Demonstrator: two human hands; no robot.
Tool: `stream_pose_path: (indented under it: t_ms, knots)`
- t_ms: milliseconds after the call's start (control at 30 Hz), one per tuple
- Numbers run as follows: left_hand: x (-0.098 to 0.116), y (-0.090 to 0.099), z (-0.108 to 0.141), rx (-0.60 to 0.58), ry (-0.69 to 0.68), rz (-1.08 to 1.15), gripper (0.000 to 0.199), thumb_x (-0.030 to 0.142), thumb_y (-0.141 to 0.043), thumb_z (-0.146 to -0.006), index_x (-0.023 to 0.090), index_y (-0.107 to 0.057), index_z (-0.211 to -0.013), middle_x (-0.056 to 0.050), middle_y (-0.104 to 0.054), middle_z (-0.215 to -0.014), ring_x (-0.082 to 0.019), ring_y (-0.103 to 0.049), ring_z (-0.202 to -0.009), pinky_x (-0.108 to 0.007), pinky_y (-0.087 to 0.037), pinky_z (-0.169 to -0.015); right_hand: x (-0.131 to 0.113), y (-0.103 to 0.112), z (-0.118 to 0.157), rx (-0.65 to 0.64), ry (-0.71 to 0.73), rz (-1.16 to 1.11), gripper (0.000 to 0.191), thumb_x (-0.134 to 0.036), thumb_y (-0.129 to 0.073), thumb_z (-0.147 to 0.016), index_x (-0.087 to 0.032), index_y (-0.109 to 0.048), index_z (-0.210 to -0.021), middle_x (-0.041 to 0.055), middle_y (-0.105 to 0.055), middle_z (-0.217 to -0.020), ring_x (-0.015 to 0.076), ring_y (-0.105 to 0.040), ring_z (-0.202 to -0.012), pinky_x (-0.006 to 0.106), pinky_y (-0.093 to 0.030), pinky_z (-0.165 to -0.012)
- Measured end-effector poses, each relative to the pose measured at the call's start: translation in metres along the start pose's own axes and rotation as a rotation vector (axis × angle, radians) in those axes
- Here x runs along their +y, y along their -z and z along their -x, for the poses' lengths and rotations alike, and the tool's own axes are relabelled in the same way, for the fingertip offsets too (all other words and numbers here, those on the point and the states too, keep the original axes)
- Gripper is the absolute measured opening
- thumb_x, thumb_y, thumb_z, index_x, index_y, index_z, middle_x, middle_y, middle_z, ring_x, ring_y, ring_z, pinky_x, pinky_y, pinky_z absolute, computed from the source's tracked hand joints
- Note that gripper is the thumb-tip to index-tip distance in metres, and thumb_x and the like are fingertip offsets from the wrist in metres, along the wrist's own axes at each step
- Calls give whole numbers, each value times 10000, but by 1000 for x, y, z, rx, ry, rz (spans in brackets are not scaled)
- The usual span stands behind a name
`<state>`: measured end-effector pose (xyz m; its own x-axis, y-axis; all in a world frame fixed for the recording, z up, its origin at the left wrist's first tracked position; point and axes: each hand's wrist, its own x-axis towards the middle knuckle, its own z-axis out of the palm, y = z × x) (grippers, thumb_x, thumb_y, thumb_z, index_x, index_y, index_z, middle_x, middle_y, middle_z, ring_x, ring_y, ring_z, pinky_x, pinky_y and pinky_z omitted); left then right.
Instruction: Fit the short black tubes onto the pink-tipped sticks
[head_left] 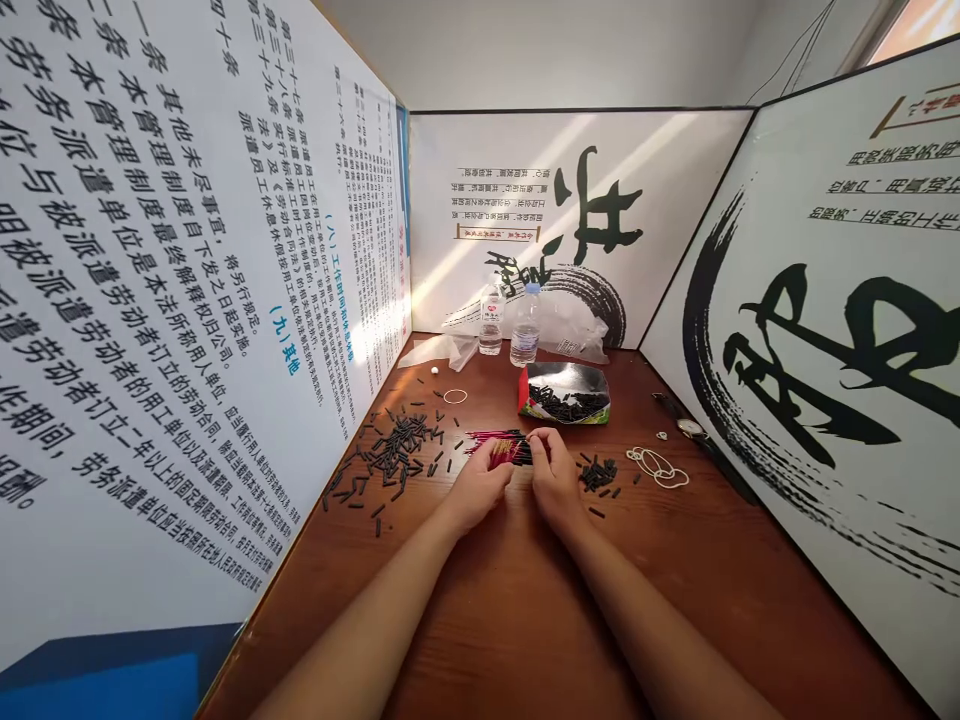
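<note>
My left hand (484,485) is closed around a bundle of thin red sticks (504,453) with black ends, held low over the brown table. The fingers of my right hand (553,478) are pinched together at the bundle's black ends; whatever they grip is too small to make out. A wide scatter of short black tubes (397,448) lies left of my hands. To the right, close by my right hand, is a smaller pile of black tubes (598,474). Beyond the hands stands an open box (589,380) with more black pieces inside.
Two clear plastic bottles, a left bottle (490,325) and a right bottle (524,335), stand at the back among crumpled plastic bags (439,351). Pale rubber bands (660,467) and a wristwatch (689,428) lie at right. Printed panels (577,220) enclose the table (480,620).
</note>
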<state>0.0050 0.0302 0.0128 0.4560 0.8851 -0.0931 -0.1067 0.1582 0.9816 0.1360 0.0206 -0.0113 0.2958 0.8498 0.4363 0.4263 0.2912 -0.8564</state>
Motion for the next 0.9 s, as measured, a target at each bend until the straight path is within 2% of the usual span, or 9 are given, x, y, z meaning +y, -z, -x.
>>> stream_pose_path:
  t_ms: [133,300,467,733,900]
  knots:
    - [1,4,1,-26,56,104,215,265,-534,-740,215,-416,-912,112,-323,-540,-35,-180,-377,-153,-119,-360,-1,-3,0,-35,-102,-178,224,-418,-487,-884,-195,-512,-886,3,-549,-756,140,-499,-639,269,-398,-602]
    - [2,2,1,-10,30,45,257,243,-538,-732,192,-462,-972,116,-321,-499,-38,-201,-357,-156,-149,-344,-2,-1,-2,-90,-205,-423,291,-460,-592,-805,-185,-548,-891,-3,-576,-716,108,-478,-516,238,-344,-468]
    - [1,1,1,-10,19,40,267,275,-578,-744,170,-476,-967,113,-329,-506,-29,-216,-355,-161,-164,-345,-2,4,-4,-85,-201,-427,312,-473,-596,-807,-163,-622,-837,-37,-471,-558,97,-396,-491,237,-326,-477]
    - [0,0,0,6,-27,25,307,329,-611,-761,159,-492,-987,102,-357,-534,-29,-238,-363,-170,-179,-343,-13,6,-4,-146,-164,-354,327,-486,-616,-753,-162,-653,-741,-21,-492,-556,104,-402,-519,238,-353,-504]
    - [-1,2,0,-6,-31,44,304,341,-607,-774,162,-489,-989,104,-346,-535,-30,-223,-369,-172,-171,-348,-13,6,-4,-151,-178,-363,306,-462,-621,-758,-158,-655,-754,-28,-483,-557,97,-384,-514,235,-346,-508]
